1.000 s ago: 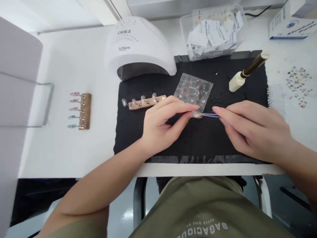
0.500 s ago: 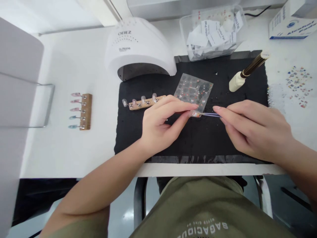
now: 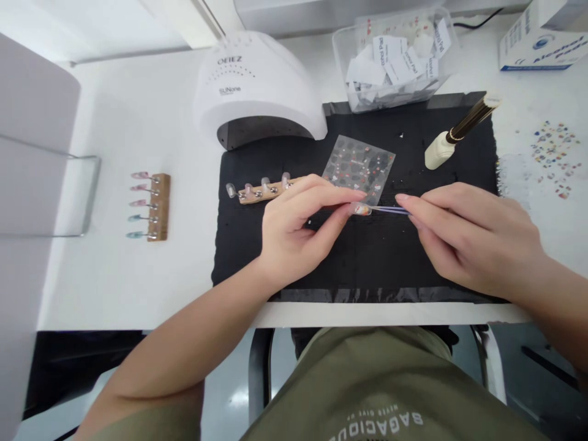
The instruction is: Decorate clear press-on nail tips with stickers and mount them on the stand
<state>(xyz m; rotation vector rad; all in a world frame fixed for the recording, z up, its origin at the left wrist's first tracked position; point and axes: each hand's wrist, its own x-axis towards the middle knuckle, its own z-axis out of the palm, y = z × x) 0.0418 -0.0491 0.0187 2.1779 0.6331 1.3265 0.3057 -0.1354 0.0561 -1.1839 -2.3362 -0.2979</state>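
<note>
My left hand (image 3: 296,223) pinches a small patterned false nail tip (image 3: 362,209) between thumb and fingers, above the black mat (image 3: 367,260). My right hand (image 3: 473,240) holds slim metal tweezers (image 3: 390,211), whose points reach the nail tip's edge. Just beyond my left fingers lies a clear sticker sheet of nail decals (image 3: 358,168). Its near corner is close to the nail tip. A wooden strip of mounted nail tips (image 3: 261,192) lies on the mat, partly hidden behind my left hand.
A white UV nail lamp (image 3: 252,86) stands behind the mat. Further back are a plastic box of alcohol pad wrappers (image 3: 390,61) and an alcohol pad carton (image 3: 542,46). A capped brush (image 3: 452,135) lies on the mat; a second nail strip (image 3: 158,206) and scattered nail decorations (image 3: 554,159) lie on the table.
The nail tip and tweezers have shifted slightly up and to the left. Both hands keep their hold.
</note>
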